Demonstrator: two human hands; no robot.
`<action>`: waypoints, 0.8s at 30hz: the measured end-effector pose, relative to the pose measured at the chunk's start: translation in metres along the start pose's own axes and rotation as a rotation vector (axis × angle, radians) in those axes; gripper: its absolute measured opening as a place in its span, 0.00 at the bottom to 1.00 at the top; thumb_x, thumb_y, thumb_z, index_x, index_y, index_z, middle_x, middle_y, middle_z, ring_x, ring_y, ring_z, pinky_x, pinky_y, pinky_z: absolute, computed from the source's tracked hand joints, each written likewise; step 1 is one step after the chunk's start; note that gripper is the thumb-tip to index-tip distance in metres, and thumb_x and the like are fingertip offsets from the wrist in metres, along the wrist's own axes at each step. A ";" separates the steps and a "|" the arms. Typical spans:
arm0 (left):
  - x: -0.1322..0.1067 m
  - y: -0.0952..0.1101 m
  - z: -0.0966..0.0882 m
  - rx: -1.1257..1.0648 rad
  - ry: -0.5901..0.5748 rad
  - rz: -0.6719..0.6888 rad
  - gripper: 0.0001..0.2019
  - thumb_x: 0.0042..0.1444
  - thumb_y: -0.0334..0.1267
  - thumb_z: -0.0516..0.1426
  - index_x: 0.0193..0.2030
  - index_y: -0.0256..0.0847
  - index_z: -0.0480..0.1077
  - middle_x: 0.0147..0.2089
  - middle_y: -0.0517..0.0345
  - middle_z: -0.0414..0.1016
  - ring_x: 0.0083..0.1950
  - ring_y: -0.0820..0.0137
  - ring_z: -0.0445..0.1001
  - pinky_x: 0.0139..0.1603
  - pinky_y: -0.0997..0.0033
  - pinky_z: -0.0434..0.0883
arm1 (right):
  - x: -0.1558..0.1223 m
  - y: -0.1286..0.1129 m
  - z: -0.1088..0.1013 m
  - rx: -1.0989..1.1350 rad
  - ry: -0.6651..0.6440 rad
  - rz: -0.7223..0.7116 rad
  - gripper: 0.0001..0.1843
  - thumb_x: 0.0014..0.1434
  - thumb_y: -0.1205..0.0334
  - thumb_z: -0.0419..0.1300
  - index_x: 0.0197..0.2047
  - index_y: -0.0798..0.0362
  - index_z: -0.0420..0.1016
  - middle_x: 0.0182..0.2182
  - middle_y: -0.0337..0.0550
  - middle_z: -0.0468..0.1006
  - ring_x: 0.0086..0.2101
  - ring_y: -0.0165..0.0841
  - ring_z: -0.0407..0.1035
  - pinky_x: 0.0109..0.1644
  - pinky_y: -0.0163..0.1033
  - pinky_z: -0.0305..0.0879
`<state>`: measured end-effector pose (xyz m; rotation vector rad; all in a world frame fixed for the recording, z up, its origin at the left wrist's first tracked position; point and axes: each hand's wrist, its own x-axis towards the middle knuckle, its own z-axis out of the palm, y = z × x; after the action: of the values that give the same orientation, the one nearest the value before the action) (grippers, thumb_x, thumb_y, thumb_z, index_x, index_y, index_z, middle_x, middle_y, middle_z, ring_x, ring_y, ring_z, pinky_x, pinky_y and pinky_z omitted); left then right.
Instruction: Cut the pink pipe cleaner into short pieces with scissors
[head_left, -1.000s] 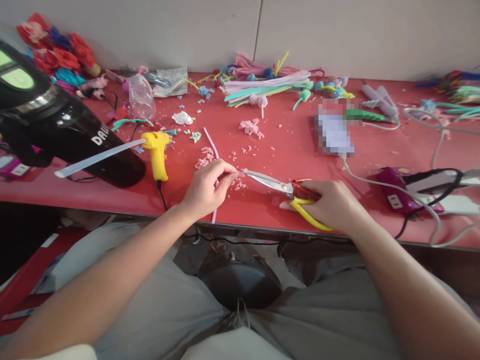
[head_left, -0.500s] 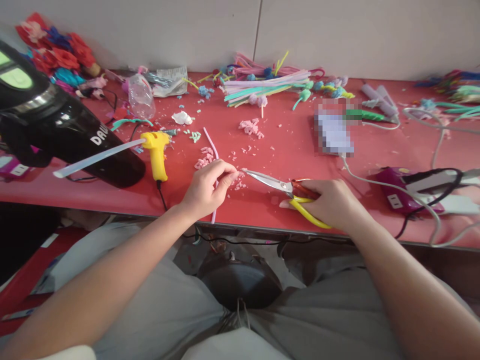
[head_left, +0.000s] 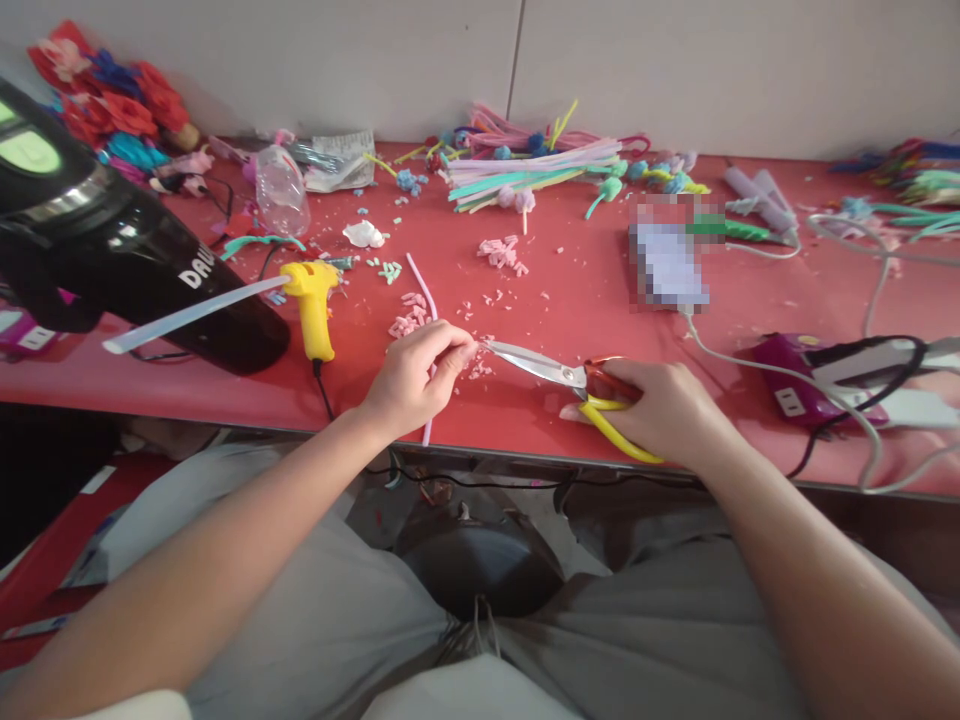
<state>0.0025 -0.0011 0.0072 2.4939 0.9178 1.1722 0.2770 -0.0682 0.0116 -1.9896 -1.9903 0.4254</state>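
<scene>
My left hand (head_left: 415,378) pinches a thin pink pipe cleaner (head_left: 428,432) near the front edge of the red table (head_left: 570,300); the stem's tail pokes out below my fist. My right hand (head_left: 664,410) grips the yellow and red handles of a pair of scissors (head_left: 559,375). The steel blades are together and point left, their tip touching my left fingertips. Small pink cut bits (head_left: 409,318) lie scattered just beyond my left hand.
A yellow glue gun (head_left: 313,300) with a clear stick lies left of my hands, beside a black appliance (head_left: 112,250). Bundled pipe cleaners (head_left: 532,165) lie at the back. A phone (head_left: 667,262), a purple power strip (head_left: 806,395) and white cables sit right.
</scene>
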 end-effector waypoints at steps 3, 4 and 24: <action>0.000 0.000 0.000 -0.003 0.001 0.004 0.08 0.66 0.34 0.53 0.34 0.40 0.69 0.30 0.57 0.72 0.32 0.73 0.69 0.35 0.72 0.68 | 0.001 -0.001 0.000 -0.010 -0.003 -0.005 0.35 0.44 0.25 0.59 0.21 0.49 0.53 0.17 0.35 0.59 0.22 0.28 0.48 0.25 0.37 0.47; -0.001 -0.001 0.000 -0.006 0.002 0.006 0.08 0.65 0.34 0.54 0.34 0.40 0.69 0.30 0.57 0.73 0.32 0.73 0.69 0.35 0.73 0.68 | 0.001 -0.001 0.000 -0.014 -0.010 -0.006 0.35 0.45 0.25 0.59 0.21 0.49 0.54 0.17 0.36 0.60 0.21 0.28 0.48 0.25 0.37 0.48; 0.000 0.000 0.000 -0.016 -0.007 0.015 0.07 0.65 0.34 0.53 0.34 0.39 0.69 0.30 0.57 0.73 0.32 0.74 0.69 0.35 0.73 0.68 | 0.001 0.000 0.002 -0.060 0.036 -0.006 0.36 0.47 0.23 0.56 0.20 0.49 0.52 0.16 0.36 0.58 0.20 0.28 0.46 0.25 0.38 0.45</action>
<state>0.0019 -0.0010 0.0070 2.4950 0.8867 1.1703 0.2765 -0.0671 0.0102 -2.0117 -2.0085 0.3299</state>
